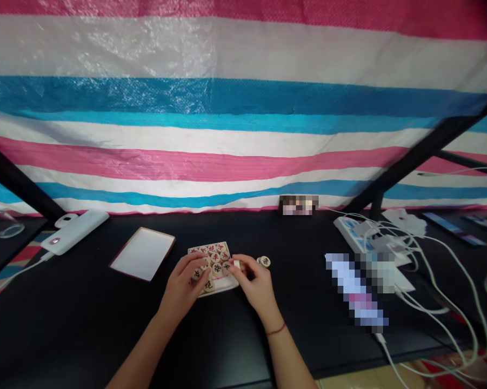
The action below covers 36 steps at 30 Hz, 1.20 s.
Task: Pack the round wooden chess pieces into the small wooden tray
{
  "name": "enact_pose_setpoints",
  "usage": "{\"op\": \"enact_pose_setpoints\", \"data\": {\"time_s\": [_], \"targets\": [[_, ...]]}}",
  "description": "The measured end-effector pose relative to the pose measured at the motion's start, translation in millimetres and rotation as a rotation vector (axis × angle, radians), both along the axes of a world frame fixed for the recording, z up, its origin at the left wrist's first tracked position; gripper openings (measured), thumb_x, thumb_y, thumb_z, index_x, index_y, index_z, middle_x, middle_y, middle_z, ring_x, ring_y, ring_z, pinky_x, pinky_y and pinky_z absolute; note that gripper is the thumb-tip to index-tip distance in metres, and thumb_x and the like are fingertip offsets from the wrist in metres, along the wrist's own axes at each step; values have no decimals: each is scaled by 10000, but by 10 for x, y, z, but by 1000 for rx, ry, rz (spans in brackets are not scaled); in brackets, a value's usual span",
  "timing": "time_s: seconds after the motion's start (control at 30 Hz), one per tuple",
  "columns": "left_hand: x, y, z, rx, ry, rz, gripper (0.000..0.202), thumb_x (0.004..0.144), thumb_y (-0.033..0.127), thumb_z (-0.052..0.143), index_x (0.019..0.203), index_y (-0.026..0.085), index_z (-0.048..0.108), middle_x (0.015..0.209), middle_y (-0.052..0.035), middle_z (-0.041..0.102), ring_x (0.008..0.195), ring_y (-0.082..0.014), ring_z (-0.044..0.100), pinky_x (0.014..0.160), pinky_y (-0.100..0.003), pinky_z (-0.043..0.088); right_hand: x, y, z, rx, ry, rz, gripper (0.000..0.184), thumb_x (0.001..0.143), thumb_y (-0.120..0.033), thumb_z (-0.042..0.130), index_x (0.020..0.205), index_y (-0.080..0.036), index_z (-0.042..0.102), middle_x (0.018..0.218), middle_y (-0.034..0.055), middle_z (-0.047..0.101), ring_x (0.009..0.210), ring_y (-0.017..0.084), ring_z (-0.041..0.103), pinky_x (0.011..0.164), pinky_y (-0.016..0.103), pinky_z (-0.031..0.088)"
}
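From here I see the right hand (256, 278) pinch a pale piece (237, 264) right of the box (227, 282); whether the left hand (183, 278) grips, I cannot tell.

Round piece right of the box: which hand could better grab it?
Probably the right hand: it is much nearer the round piece than the left hand, though it seems to pinch another piece.

Black table (85, 302): tray (227, 283), shallow box (141, 255), power strip (347, 231).
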<state>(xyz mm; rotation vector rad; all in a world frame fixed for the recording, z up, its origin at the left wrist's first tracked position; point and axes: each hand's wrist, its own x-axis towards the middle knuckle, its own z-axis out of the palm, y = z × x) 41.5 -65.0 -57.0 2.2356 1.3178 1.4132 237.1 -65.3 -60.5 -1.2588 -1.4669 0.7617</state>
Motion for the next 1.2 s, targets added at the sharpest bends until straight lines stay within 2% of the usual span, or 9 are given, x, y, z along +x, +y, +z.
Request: {"op": "enact_pose_setpoints", "data": {"time_s": [0.27,0.47,0.67,0.77,0.83,0.9,1.0,1.1,1.2], "targets": [[-58,13,19,-44,-62,38,108,881,239,590,971,224,646,1042,-56,622,962,-186,648,853,-336,549,19,6,-58,-27,27,-7,272,835,-400,644,999,-189,692,848,61,705,707,169,622,660,269,507],[92,-53,33,-12,187,-147,57,889,253,595,879,231,646,964,-22,709,924,-180,642,888,-372,449,7,0,-28,-17,13,-6,266,846,-395,627,1003,-189,689,852,60,703,673,157,600,639,268,506],[190,-88,-30,62,342,-127,113,885,264,609,781,243,647,891,27,732,919,-181,605,910,-386,338,8,-2,-39,-21,-8,3,251,840,-376,633,997,-190,692,808,44,682,641,148,568,603,259,489],[181,-105,-27,64,408,-91,79,876,279,607,894,261,682,933,6,721,956,-208,578,899,-398,340,4,-2,-46,-3,-33,9,241,829,-355,652,1006,-195,682,744,19,650,590,131,515,561,245,456],[175,-114,-23,74,452,-74,176,866,310,611,1024,283,683,1059,-19,700,1019,-241,552,898,-417,346,-2,-1,-36,21,-53,18,223,825,-334,660,1002,-199,674,718,5,628,562,120,485,541,238,441],[178,-121,-31,73,491,-69,246,855,341,619,1092,297,671,1158,-35,666,1070,-269,527,905,-436,349,-10,-2,-7,63,-62,43,175,832,-300,646,971,-197,668,813,26,646,565,111,489,546,239,450],[186,-122,-48,55,504,-63,236,845,354,629,1066,289,680,1172,-43,653,1101,-288,511,919,-455,350,-20,-20,60,139,-82,96,121,842,-233,598,932,-192,666,1035,81,625,650,117,550,597,251,489],[164,-114,-26,42,483,-71,190,846,327,624,1018,277,688,1140,-44,658,1096,-284,514,915,-454,356,-28,-62,115,183,-140,153,183,830,-164,542,961,-198,665,1036,88,600,836,170,602,716,289,511],[89,-98,38,19,444,-96,159,847,290,611,984,270,688,1067,-41,666,1040,-254,538,883,-420,378,-46,-115,125,201,-272,205,265,796,-109,518,999,-208,657,1012,72,627,953,205,599,839,345,470]]}}
